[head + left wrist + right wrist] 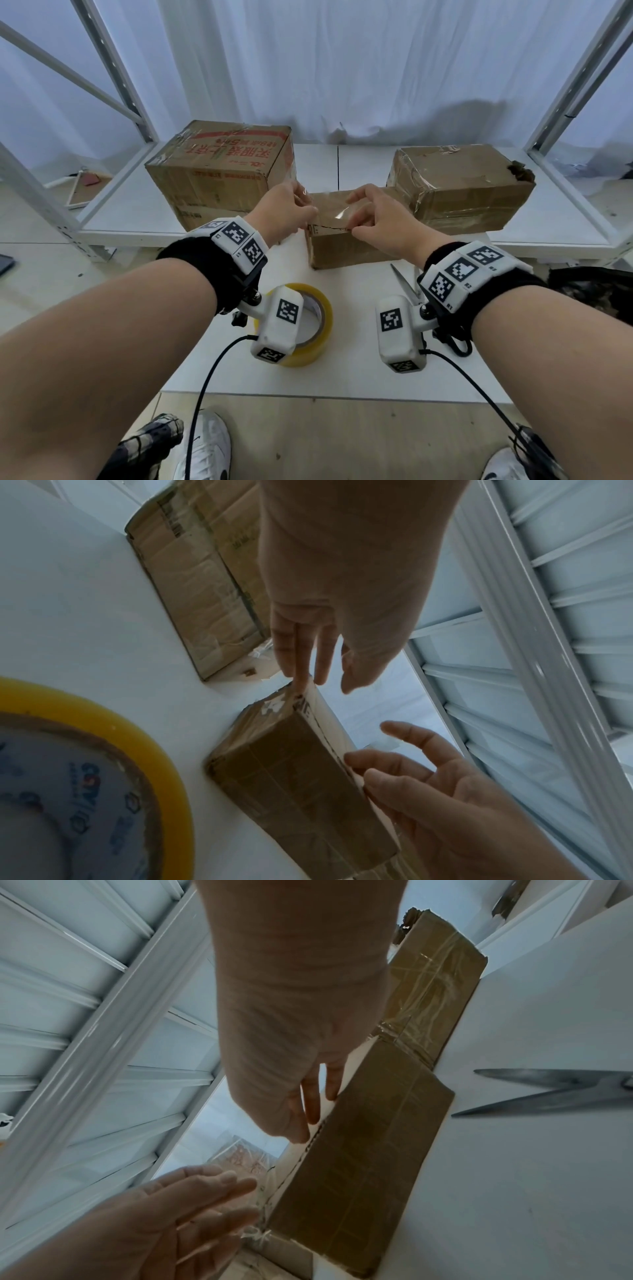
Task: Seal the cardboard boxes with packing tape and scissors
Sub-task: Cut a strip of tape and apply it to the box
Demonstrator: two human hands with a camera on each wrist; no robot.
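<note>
A small cardboard box [342, 246] stands on the white table [342, 373], with a clear strip of tape [337, 214] lying across its top. My left hand [291, 209] is at the box's left end, its fingers [298, 656] straight and touching the top corner and the tape that hangs there. My right hand [373, 219] presses straight fingers [313, 1104] on the front top edge at the right. The yellow tape roll [325, 329] lies flat near me, partly behind the left wrist camera. The scissors [548, 1093] lie with blades apart to the right of the box.
A large printed box [219, 171] sits at the back left and a taped brown box [459, 185] at the back right, both on a white shelf board. White metal frame posts [113, 78] rise on both sides. Cables trail from both wrists.
</note>
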